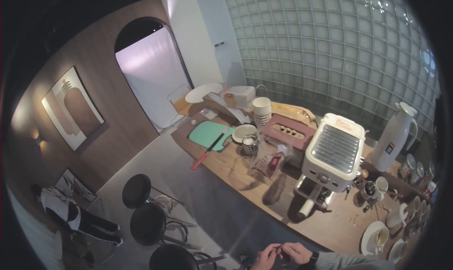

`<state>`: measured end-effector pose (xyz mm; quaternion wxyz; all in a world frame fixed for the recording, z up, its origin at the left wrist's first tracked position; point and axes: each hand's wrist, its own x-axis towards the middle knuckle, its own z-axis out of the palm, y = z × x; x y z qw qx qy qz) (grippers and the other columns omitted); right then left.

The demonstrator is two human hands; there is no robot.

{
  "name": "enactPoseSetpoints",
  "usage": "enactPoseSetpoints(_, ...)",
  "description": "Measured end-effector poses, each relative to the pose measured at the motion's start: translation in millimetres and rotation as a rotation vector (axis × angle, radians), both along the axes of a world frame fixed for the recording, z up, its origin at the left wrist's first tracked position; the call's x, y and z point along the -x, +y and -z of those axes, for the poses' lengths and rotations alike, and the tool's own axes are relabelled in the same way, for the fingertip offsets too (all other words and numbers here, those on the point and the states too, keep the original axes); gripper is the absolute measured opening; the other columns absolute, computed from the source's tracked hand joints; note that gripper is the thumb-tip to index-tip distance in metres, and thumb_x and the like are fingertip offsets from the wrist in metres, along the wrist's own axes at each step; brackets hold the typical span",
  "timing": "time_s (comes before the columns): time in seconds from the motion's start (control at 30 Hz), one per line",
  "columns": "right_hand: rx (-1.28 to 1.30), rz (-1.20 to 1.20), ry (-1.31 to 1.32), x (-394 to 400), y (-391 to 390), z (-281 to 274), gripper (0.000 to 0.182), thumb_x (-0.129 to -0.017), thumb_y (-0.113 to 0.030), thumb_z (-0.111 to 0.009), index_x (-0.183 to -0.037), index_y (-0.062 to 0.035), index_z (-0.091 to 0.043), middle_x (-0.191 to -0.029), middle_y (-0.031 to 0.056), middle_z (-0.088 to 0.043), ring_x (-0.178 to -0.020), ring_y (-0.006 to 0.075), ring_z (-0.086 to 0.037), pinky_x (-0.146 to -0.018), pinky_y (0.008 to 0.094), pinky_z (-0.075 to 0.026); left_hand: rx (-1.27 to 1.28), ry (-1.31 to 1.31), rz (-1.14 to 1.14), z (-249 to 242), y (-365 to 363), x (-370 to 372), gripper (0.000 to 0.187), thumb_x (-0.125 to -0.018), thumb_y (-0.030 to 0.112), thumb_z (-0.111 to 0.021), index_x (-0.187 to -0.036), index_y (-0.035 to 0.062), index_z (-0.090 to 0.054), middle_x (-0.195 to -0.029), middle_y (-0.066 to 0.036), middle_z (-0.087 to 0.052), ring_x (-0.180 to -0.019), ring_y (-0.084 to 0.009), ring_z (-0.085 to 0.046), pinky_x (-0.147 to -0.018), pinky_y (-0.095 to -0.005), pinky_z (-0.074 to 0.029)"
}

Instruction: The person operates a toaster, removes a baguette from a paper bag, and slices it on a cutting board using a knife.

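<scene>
Low in the view, in front of the counter's near edge, my left hand (264,259) and my right hand (296,253) are held close together. Both have curled fingers that meet at the tips. Something small and dark may be between them, but I cannot make it out. A dark band circles my right wrist, below a grey knitted sleeve. The nearest large thing is a cream espresso machine (333,149) on the wooden counter (278,209), its portafilter handle (307,208) pointing towards me.
A red-handled knife (205,157) lies across a green cutting board (206,134). Stacked cups (262,110), clear plastic packaging (271,159), a white jug (394,138) and a cup on a saucer (373,238) share the counter. Black stools (147,224) and a person (78,215) are at left.
</scene>
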<state>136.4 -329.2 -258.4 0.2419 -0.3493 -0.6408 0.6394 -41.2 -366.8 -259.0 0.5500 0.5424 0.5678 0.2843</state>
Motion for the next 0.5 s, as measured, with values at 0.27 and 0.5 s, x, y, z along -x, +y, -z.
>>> enactPoseSetpoints(0.27, -0.117, -0.104, 0.105, 224.0, 96.5, -3.4, 0.025, -0.1, -0.021, -0.047, -0.115, -0.0083, -0.062, -0.087, 0.0029, -0.061, -0.065, 0.0111, -0.055, -0.064, 0.0241, -0.044, -0.175, 0.004, -0.711, 15.0, 24.3, 200.7, 0.024, -0.083, 0.026, -0.064, -0.1, 0.0098, -0.067, -0.081, -0.004, -0.073, -0.073, -0.0107, -0.068, -0.072, -0.0196, -0.049)
enactPoseSetpoints(0.5, 0.017, -0.157, 0.056, 309.7, 179.5, 19.0, 0.027, -0.101, -0.027, -0.045, -0.114, -0.0111, -0.063, -0.088, 0.0017, -0.065, -0.062, 0.0081, -0.06, -0.065, 0.0215, -0.048, -0.06, -0.07, -0.542, 35.8, 91.3, 302.3, 0.034, -0.093, 0.025, -0.052, -0.11, -0.0038, -0.055, -0.097, -0.02, -0.07, -0.088, -0.024, -0.069, -0.083, -0.0273, -0.052)
